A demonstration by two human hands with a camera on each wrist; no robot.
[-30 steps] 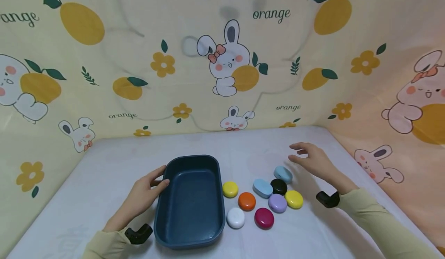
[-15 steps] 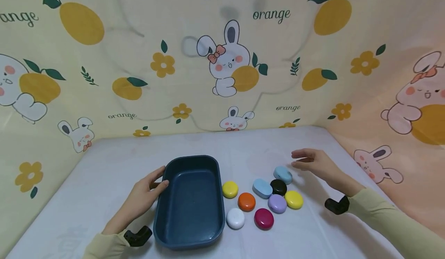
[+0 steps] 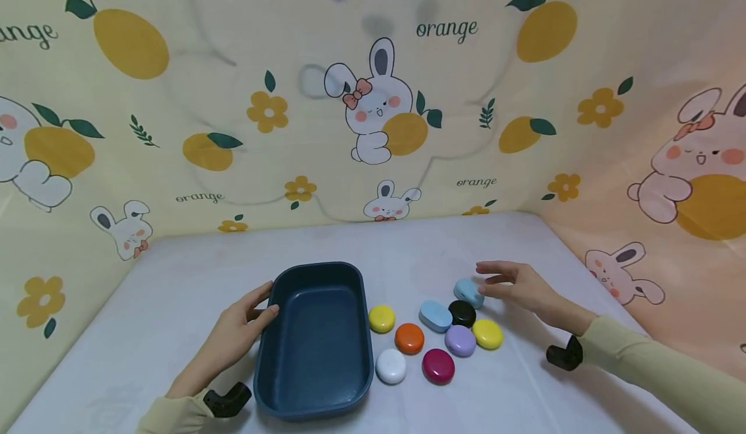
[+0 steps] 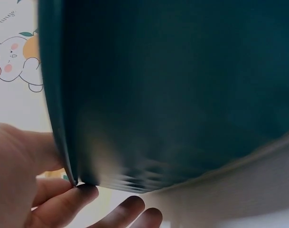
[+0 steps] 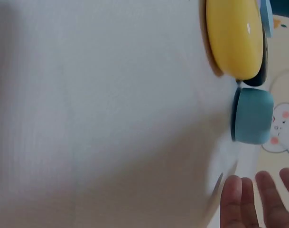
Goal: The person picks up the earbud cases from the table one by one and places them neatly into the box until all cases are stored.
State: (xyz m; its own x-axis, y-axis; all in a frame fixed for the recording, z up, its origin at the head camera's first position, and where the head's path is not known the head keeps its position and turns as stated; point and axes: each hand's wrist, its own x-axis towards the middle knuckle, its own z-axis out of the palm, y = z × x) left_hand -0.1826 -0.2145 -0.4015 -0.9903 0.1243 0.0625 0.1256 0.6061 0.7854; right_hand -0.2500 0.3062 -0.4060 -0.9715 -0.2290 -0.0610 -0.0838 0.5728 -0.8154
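My left hand holds the left rim of a dark blue rectangular tray, thumb over the edge and fingers outside. The left wrist view shows the tray wall close up, fingertips at its rim. My right hand hovers with relaxed, slightly bent fingers beside the farthest light blue rounded piece; whether they touch is unclear in the head view. In the right wrist view a gap separates the fingers from that light blue piece. A black round piece and another light blue oval piece lie nearer.
Glossy round pieces lie right of the tray: yellow, orange, white, dark red, purple and a second yellow one. A white cloth covers the table. Printed curtains stand behind and at the sides.
My right hand drew back a little to the right, then came left and lower to the far light blue piece. The head view shifted slightly. My left hand keeps its hold on the tray.
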